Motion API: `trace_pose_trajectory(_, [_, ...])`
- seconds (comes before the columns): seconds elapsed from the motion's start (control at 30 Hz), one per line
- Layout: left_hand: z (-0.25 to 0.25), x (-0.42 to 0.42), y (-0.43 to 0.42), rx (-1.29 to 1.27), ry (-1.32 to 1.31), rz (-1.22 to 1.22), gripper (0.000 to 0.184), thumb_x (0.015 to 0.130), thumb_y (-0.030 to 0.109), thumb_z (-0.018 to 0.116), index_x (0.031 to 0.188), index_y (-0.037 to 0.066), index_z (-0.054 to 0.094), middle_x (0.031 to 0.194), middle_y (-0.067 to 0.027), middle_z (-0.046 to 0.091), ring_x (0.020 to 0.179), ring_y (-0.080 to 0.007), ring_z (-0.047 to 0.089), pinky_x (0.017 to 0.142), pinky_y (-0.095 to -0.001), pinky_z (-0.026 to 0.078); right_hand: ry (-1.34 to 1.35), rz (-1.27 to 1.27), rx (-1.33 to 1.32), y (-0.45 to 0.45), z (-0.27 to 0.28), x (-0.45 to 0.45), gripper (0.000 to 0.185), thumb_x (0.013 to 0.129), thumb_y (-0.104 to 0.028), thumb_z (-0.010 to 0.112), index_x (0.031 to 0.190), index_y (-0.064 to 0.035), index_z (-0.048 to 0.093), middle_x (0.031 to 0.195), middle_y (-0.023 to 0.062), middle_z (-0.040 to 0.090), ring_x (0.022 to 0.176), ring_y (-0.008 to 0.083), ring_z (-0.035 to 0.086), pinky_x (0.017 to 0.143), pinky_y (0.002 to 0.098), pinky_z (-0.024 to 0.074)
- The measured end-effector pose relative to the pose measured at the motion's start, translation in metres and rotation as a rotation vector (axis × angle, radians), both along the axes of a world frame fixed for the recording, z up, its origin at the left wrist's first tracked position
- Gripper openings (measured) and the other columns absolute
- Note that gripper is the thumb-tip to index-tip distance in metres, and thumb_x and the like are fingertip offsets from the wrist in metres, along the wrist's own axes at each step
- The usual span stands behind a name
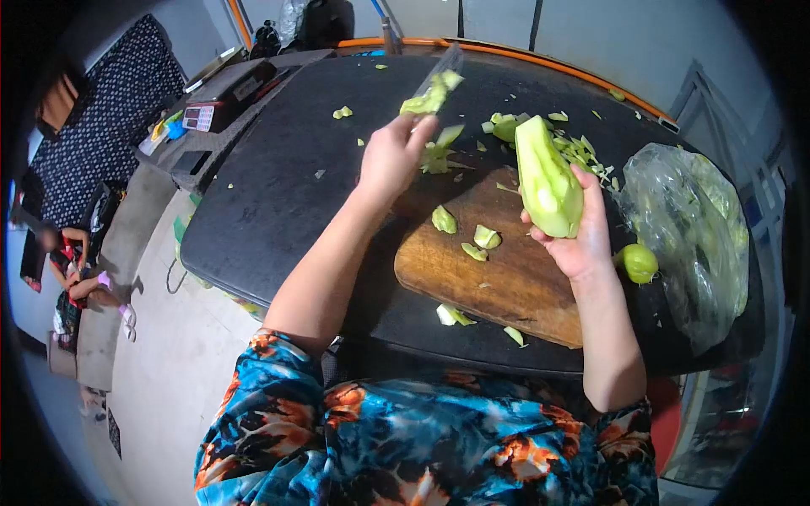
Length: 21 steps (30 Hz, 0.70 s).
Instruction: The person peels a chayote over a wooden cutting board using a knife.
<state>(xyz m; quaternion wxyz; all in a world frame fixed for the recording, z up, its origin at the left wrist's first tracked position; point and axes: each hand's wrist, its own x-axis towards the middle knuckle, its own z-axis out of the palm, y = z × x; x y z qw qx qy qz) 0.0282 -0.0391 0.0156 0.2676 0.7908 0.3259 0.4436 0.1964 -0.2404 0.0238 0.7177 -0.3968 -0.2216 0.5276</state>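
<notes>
My left hand [396, 152] is closed round the handle of a knife, its blade [453, 59] pointing up and away and partly blurred. Pale green peelings [430, 97] cling along the blade. In my right hand [582, 228], fingers wrapped round its lower end, is a long, peeled, pale green vegetable [548, 181], held upright above the wooden cutting board [472, 278]. Several cut pieces [444, 220] lie on the board. A whole green vegetable or fruit [639, 263], round at the visible end, rests just right of my right wrist.
A clear plastic bag [688, 236] with green contents stands at the right of the black table [278, 185]. Shavings [582, 152] are heaped behind the board. A scale-like device with keypad [199, 118] sits at left. Another person [76, 270] sits far left.
</notes>
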Motion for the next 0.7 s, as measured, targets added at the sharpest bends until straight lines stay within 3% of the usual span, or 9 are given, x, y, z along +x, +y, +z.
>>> trace_pose_trajectory(0.03, [0.003,-0.002,-0.002,-0.146,-0.014,-0.036,0.041,0.094,0.04,0.055,0.096,0.0,0.066,0.073,-0.014,0.066,0.069,-0.0261,0.065,0.065,-0.0364,0.048,-0.012,-0.018,-0.011,0.001,0.0,0.002,0.043,0.088,-0.05,0.053,0.106,-0.0122,0.062,0.085,0.003,0.065,0.069,0.0219,0.064,0.052,0.0295,0.0431])
trace_pose_trajectory(0.13, [0.001,0.003,-0.008,-0.296,0.047,-0.165,0.042,0.094,0.04,0.055,0.099,0.0,0.066,0.069,-0.0108,0.063,0.066,-0.0202,0.062,0.065,-0.0333,0.047,-0.004,-0.039,-0.042,0.005,-0.005,0.013,0.044,0.088,-0.052,0.052,0.107,-0.0126,0.062,0.086,0.003,0.065,0.07,0.0222,0.064,0.055,0.0306,0.0436])
trace_pose_trajectory(0.17, [0.0,0.004,-0.015,-0.219,0.063,-0.197,0.043,0.094,0.041,0.057,0.1,-0.001,0.066,0.072,-0.0118,0.065,0.068,-0.0193,0.063,0.065,-0.0328,0.047,0.002,-0.039,-0.049,0.007,-0.008,0.017,0.045,0.089,-0.052,0.052,0.107,-0.0127,0.062,0.086,0.0031,0.065,0.071,0.0223,0.064,0.056,0.031,0.0437])
trace_pose_trajectory(0.27, [0.0,0.009,-0.048,-0.003,0.101,-0.312,0.038,0.089,0.041,0.062,0.097,0.004,0.067,0.073,-0.0143,0.066,0.066,-0.0263,0.065,0.062,-0.0354,0.049,0.017,-0.011,-0.043,0.008,-0.015,0.028,0.046,0.089,-0.054,0.052,0.108,-0.0132,0.062,0.09,0.0033,0.065,0.079,0.0219,0.064,0.06,0.0309,0.0454])
trace_pose_trajectory(0.37, [0.015,0.005,-0.081,0.126,0.25,-0.517,0.034,0.085,0.04,0.066,0.095,0.007,0.067,0.073,-0.0144,0.066,0.069,-0.032,0.066,0.062,-0.0394,0.051,0.203,-0.267,-0.037,0.011,-0.017,0.017,0.044,0.09,-0.051,0.053,0.111,-0.0137,0.061,0.099,0.0049,0.065,0.089,0.0226,0.063,0.07,0.032,0.0496])
trace_pose_trajectory(0.4, [0.017,0.005,-0.09,0.224,0.247,-0.584,0.031,0.085,0.034,0.068,0.09,0.003,0.063,0.07,-0.0123,0.061,0.065,-0.0274,0.063,0.061,-0.037,0.049,0.181,-0.24,0.012,0.01,-0.022,0.02,0.043,0.091,-0.047,0.053,0.116,-0.0124,0.06,0.107,0.0069,0.063,0.098,0.0232,0.061,0.083,0.0348,0.0511])
trace_pose_trajectory(0.47, [0.015,0.006,-0.101,0.336,0.26,-0.665,0.034,0.083,0.038,0.069,0.086,0.005,0.061,0.069,-0.0122,0.062,0.065,-0.0321,0.063,0.058,-0.0393,0.048,0.198,-0.078,0.154,0.015,-0.023,0.03,0.042,0.093,-0.043,0.053,0.118,-0.01,0.06,0.111,0.0079,0.064,0.099,0.0221,0.062,0.09,0.0353,0.0501])
trace_pose_trajectory(0.53, [0.014,0.006,-0.106,0.391,0.295,-0.674,0.035,0.082,0.04,0.069,0.083,0.006,0.059,0.068,-0.0111,0.061,0.064,-0.032,0.063,0.059,-0.0397,0.048,0.179,-0.067,0.199,0.009,-0.02,0.029,0.039,0.095,-0.039,0.05,0.117,-0.0084,0.06,0.109,0.0074,0.065,0.099,0.0184,0.063,0.089,0.0344,0.0508])
trace_pose_trajectory(0.7, [0.015,0.004,-0.109,0.382,0.271,-0.704,0.034,0.082,0.04,0.069,0.084,0.007,0.059,0.067,-0.0105,0.061,0.063,-0.032,0.063,0.057,-0.0398,0.048,0.267,-0.018,0.286,0.005,-0.014,0.027,0.039,0.095,-0.037,0.048,0.118,-0.0077,0.06,0.105,0.0084,0.067,0.095,0.0196,0.065,0.086,0.0343,0.0523])
